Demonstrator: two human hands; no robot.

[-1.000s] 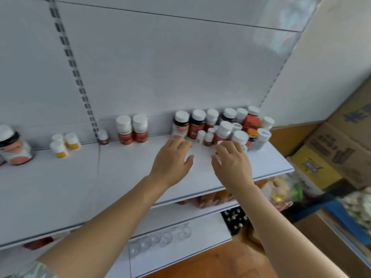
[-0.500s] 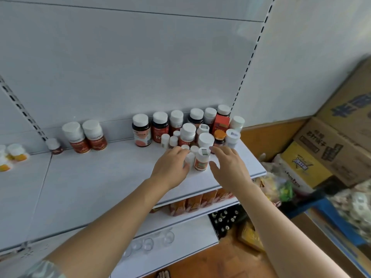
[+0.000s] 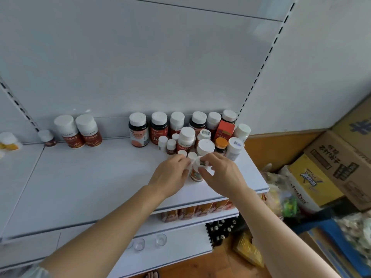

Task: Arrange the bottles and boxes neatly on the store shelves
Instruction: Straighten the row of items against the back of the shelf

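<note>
A small white-capped bottle (image 3: pixel 197 171) with an orange-and-green label is being held upright near the front of the white shelf (image 3: pixel 84 189), gripped between the left hand (image 3: pixel 170 177) and the right hand (image 3: pixel 220 177). Just behind it, a dense cluster of white-capped bottles (image 3: pixel 186 135) and one red box (image 3: pixel 224 131) is being kept against the back panel. Two brown-labelled bottles (image 3: pixel 78 130) are being stored upright, well apart to the left.

matt white shelf (image 3: pixel 100 177), cardboard boxes (image 3: pixel 329 163)

Cardboard cartons (image 3: pixel 339 163) stacked at right, a blue crate (image 3: pixel 329 235) below them, wooden floor (image 3: pixel 216 263) underneath.
</note>
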